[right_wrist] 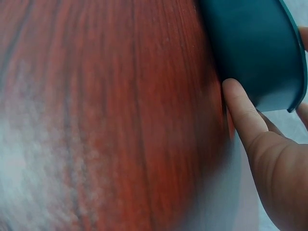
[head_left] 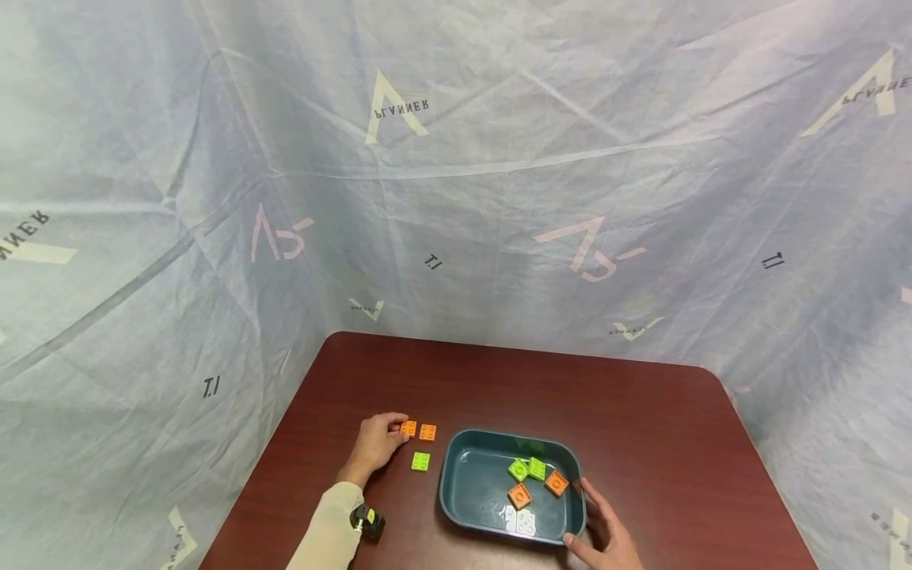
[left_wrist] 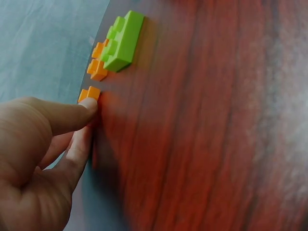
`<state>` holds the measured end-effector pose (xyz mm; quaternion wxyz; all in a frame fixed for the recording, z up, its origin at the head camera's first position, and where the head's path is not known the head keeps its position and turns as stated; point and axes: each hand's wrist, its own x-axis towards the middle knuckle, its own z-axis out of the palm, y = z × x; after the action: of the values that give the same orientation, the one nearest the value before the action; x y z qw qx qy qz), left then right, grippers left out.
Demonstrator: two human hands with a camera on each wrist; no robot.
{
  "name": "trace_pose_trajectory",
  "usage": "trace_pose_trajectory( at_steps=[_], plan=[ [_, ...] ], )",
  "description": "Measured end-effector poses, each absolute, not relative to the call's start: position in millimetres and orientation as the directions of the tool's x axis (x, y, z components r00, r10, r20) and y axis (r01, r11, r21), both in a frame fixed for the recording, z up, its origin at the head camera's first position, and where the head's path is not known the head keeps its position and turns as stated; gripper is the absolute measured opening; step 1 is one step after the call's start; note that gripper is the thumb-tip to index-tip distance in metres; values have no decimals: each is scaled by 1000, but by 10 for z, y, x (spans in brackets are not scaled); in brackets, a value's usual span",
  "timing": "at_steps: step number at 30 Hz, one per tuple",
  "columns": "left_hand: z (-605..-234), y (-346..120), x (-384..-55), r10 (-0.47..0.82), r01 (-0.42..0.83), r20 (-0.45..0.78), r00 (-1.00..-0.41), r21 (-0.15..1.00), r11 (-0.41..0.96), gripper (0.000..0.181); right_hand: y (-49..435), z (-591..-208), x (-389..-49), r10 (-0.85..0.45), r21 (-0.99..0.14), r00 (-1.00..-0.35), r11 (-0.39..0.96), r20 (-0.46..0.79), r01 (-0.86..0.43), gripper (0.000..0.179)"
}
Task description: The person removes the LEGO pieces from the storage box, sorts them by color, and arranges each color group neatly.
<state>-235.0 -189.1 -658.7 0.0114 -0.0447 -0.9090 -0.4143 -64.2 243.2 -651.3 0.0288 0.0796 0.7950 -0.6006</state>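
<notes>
Where the left hand [head_left: 376, 442] pinches: its thumb and finger are close together on an orange brick [head_left: 408, 428], on the left part of the tabletop [head_left: 655, 419]. I can't tell if the brick is lifted.
Right hand [head_left: 606, 532]: spread wide, it holds the near right corner of the blue-green tray [head_left: 470, 479].
Good pinch: I think a light squeeze on the flat sides, then straight up, would not bump the brick next door. A still tray should help too.
Loose bricks: a second orange brick [head_left: 427, 432] sits just beside the pinched one. One green brick [head_left: 420, 461] is nearer the person.
Inside the tray: two green bricks [head_left: 527, 469], two orange ones [head_left: 519, 496] and some white bricks [head_left: 526, 522]. Only the head view shows these.
Left wrist view: the loose green brick's tall side, bumps up; no tray.
Right wrist view: the thumb touching the tray's outside wall, low down; no bricks.
</notes>
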Motion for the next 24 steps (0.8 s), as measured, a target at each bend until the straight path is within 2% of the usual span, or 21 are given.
trace_pose_trajectory(
  at_steps=[13,20,24],
  plan=[
    [-6577,-1869,-2358,81,101,63,-995,725,682,44,2438,-6496,-667,94,-946,-985,277,-147,167,98],
    [-6540,-1863,-2309,77,72,26,-997,727,683,48,2442,-6478,-670,91,-928,-959,242,-268,283,99],
    [-6490,-1871,-2306,90,87,35,-995,724,685,51,2447,-6465,-684,92,-931,-961,239,-260,275,99]
  ],
)
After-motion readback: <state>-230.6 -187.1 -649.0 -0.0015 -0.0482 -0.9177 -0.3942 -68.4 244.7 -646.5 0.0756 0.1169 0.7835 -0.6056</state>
